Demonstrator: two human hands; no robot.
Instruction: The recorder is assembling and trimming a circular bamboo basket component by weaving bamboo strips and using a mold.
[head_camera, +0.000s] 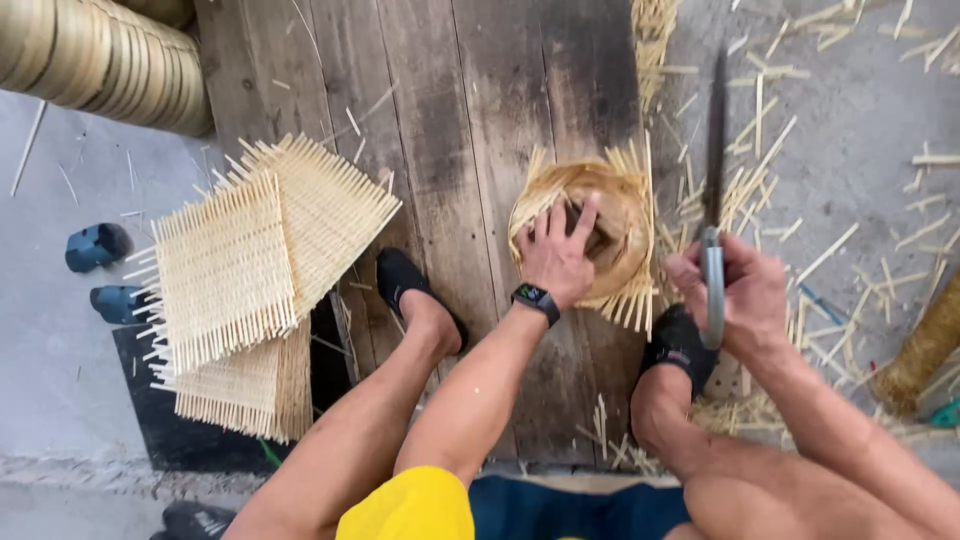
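Note:
My left hand (557, 252) presses down with spread fingers on a round woven bamboo basket (605, 215) that lies on a dark wooden board (460, 140). Loose bamboo strip ends stick out around the basket's rim. A smartwatch is on that wrist. My right hand (738, 292) grips the grey handle of a long dark blade (715, 130), a knife or saw, which points away from me just right of the basket. My feet in dark shoes rest on either side of the basket.
A stack of flat woven bamboo mats (250, 270) lies at the left. Rolled bamboo hoops (110, 60) sit at top left. Cut bamboo slivers (800, 200) litter the concrete floor at the right. Two blue sandals (98, 250) lie at far left.

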